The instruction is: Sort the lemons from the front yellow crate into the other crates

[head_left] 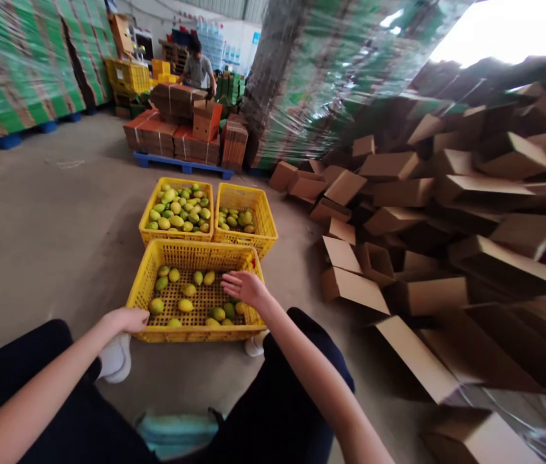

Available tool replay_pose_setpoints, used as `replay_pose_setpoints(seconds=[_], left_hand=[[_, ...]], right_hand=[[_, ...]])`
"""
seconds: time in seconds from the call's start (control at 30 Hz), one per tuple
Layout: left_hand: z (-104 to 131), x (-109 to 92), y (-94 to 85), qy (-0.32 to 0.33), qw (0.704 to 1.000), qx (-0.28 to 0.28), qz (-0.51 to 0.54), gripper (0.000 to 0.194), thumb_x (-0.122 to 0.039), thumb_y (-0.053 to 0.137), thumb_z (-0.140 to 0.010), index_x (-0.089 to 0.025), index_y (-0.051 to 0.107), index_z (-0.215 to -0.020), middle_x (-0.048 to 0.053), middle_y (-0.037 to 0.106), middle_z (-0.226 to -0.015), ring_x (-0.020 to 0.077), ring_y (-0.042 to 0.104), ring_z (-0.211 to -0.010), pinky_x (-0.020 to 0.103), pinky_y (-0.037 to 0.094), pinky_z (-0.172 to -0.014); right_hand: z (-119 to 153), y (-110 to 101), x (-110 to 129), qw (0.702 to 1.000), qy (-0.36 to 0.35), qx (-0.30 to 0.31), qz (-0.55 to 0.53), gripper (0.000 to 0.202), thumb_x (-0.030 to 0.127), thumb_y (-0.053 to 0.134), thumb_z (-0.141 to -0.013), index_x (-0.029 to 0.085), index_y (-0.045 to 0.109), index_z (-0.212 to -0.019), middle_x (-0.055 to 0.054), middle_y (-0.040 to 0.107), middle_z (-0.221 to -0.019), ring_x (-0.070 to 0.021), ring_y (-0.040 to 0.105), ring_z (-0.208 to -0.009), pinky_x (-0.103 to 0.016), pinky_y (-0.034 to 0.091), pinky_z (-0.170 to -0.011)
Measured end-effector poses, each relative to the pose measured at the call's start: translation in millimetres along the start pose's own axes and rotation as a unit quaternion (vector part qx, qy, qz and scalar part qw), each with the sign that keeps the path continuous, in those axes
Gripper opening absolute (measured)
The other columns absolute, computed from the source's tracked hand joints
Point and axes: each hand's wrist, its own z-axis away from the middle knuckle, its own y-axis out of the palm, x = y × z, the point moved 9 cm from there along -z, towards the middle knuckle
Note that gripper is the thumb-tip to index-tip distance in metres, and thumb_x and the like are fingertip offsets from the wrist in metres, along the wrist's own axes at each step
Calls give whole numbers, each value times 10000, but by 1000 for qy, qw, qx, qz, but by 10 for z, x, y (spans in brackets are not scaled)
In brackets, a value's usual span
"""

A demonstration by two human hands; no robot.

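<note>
A yellow plastic crate (195,333) with a slatted bottom stands on the floor in front of me. Scattered inside are several yellow-green fruits (185,305) that look like lemons. At its near left corner, my left hand (132,319) is closed around the rim. My right hand (243,287) hovers over the crate's right side with fingers stretched out and holds nothing. More of the same fruit lies below that hand, in the near right corner. Behind touch two other yellow crates: the left one (178,236) is well filled, while the right one (267,222) holds fewer fruits.
Open cardboard boxes (398,225) lie heaped along my right. Flattened cartons on a blue pallet (183,163) stand beyond the crates, with a person (198,69) behind them. Film-wrapped stacks (311,84) rise at the back. A light-blue object (176,435) is below me.
</note>
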Motion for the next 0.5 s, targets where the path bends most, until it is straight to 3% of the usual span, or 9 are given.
replay_pose_setpoints(seconds=[0.1,0.27,0.37,0.5], left_hand=[[42,-61,42,19,999,33,5,242,-128,540,-629,-223,563,-851,33,721,-948,238,677,-908,287,496,-744],[90,-231,-62,64,995,19,72,237,-79,511,-626,-228,508,-810,7,667,-839,197,635,-811,256,456,-688],[4,-232,-180,59,995,-38,76,131,-101,522,-699,-225,513,-741,8,660,-805,195,624,-819,267,474,-756],[-235,-98,-161,10,990,-95,105,132,-164,527,-796,-216,525,-674,35,682,-840,213,622,-902,306,473,-894]], right_hand=[[42,-68,-330,999,30,12,-2,211,101,499,-844,132,612,-1019,-121,764,-815,-219,739,-633,-314,575,-583],[125,-140,-66,999,-14,43,-20,184,121,516,-842,154,644,-969,-82,769,-760,-193,730,-609,-269,564,-582],[194,-317,85,998,-38,25,-33,151,99,526,-810,173,642,-873,-49,745,-677,-166,699,-559,-232,545,-559],[228,-551,-7,999,-24,-9,-30,150,86,515,-804,184,628,-797,-36,722,-638,-156,673,-533,-223,533,-534]])
